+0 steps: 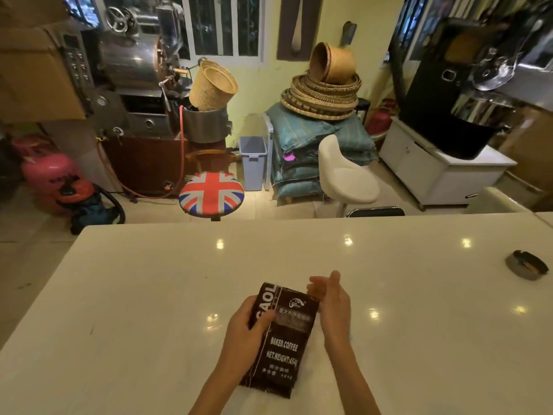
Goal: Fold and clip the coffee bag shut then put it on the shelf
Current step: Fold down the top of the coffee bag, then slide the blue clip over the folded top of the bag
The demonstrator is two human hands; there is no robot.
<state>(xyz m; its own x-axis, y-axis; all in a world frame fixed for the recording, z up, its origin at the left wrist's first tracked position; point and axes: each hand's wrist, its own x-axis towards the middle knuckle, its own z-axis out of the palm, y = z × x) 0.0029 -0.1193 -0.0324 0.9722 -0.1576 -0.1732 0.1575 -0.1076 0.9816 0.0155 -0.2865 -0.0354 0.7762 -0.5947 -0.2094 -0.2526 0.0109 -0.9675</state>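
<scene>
The left hand [244, 330] grips the coffee bag [279, 339] by its left edge, fingers wrapped around it. The right hand [332, 307], fingers loosely spread, seems just to touch the bag's right edge. Bare bench [149, 280] lies all around.

Warm dim indoor light, ceiling-lamp glare spots on glossy table [149, 280], wide-angle edge bending, soft blur

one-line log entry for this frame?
stage: pre-fold | coffee bag: on white counter | left hand: gripping bag's left edge | right hand: open beside top | clip: unseen
</scene>
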